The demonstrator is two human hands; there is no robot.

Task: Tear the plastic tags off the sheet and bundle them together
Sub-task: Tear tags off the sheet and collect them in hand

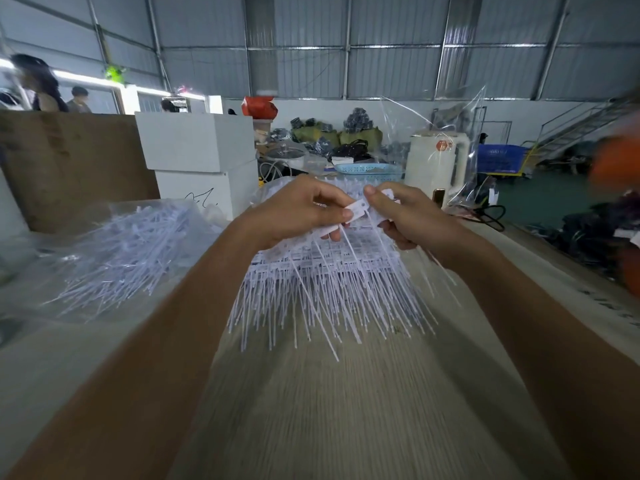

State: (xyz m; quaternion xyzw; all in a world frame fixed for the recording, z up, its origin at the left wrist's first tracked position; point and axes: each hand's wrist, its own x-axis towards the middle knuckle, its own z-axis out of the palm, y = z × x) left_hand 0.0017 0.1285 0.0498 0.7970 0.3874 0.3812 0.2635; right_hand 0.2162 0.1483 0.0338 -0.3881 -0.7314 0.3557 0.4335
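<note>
The bench runs away from the camera, bare forearms reaching over it. On it lies the sheet of white tags, their thin tails fanned toward the viewer. Above its far edge the left hand pinches a single tag between thumb and fingers, and the right hand grips a bundle of loose tags, tails hanging below. Left, a bag holds more tags. Beyond stand white boxes and a kettle.

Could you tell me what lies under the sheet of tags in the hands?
Under the sheet of tags only the pale wooden table shows beyond the tails; whatever lies directly beneath is covered.
</note>
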